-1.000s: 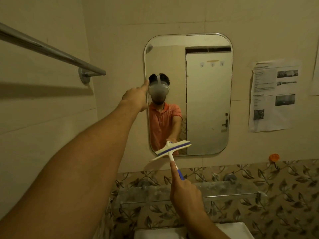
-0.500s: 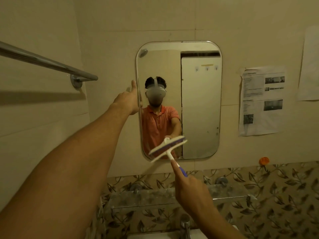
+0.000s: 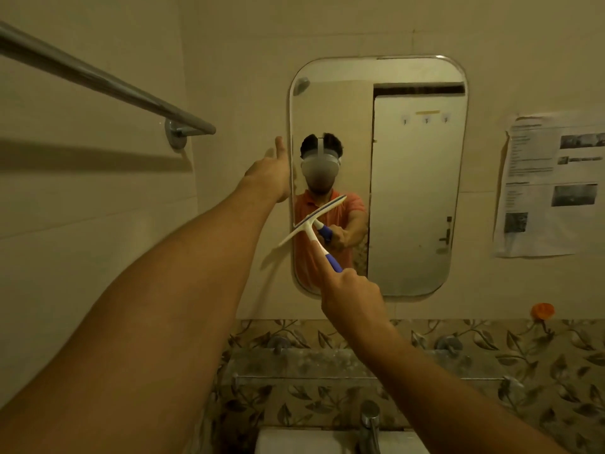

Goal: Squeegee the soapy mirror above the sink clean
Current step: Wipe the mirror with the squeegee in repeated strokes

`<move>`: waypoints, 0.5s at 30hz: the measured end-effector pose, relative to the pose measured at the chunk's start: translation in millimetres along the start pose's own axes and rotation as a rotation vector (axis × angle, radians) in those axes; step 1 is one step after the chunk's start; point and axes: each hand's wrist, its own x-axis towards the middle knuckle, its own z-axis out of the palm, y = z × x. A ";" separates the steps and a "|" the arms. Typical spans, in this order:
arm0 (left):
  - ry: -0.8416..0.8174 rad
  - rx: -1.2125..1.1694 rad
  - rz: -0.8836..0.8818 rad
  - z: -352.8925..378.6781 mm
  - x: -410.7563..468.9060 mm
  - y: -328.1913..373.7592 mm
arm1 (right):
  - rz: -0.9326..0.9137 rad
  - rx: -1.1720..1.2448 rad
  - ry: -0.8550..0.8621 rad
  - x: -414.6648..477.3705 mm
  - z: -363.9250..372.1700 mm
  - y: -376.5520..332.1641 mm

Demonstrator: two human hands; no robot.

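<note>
A rounded rectangular mirror (image 3: 415, 191) hangs on the beige wall above the sink (image 3: 311, 442). My right hand (image 3: 352, 298) grips the blue handle of a white squeegee (image 3: 311, 224). Its blade is tilted, lying across the mirror's left edge at mid height. My left hand (image 3: 271, 173) rests at the mirror's left rim with the thumb up; its fingers are hidden behind the hand. The glass shows a reflection of a person in an orange shirt and a white door.
A metal towel bar (image 3: 108, 81) juts from the left wall. A glass shelf (image 3: 360, 363) sits below the mirror, with a tap (image 3: 370, 421) over the sink. Printed sheets (image 3: 553, 181) are taped to the wall at right, above an orange hook (image 3: 541, 311).
My right hand has raised the squeegee from the mirror's bottom left corner up to mid height on its left edge. The left hand stays at the rim. The camera has shifted.
</note>
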 end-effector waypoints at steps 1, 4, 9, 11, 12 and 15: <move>0.005 -0.002 0.003 -0.6 -1.1 1.8 | -0.007 -0.012 0.003 -3.8 4.5 1.5; 0.015 -0.008 0.011 0.6 -3.7 5.1 | -0.020 -0.020 -0.008 -15.9 19.7 6.8; 0.016 -0.017 0.007 4.9 -4.0 1.3 | -0.049 -0.045 -0.058 -32.5 39.3 20.9; 0.021 -0.014 -0.011 9.6 -2.2 -2.2 | -0.064 -0.065 -0.082 -41.1 47.2 29.1; 0.021 -0.011 -0.018 11.5 -2.3 -2.5 | -0.068 -0.074 -0.090 -46.8 51.9 33.5; 0.024 -0.007 -0.018 14.6 -5.5 1.7 | -0.073 -0.095 -0.111 -61.5 65.8 48.5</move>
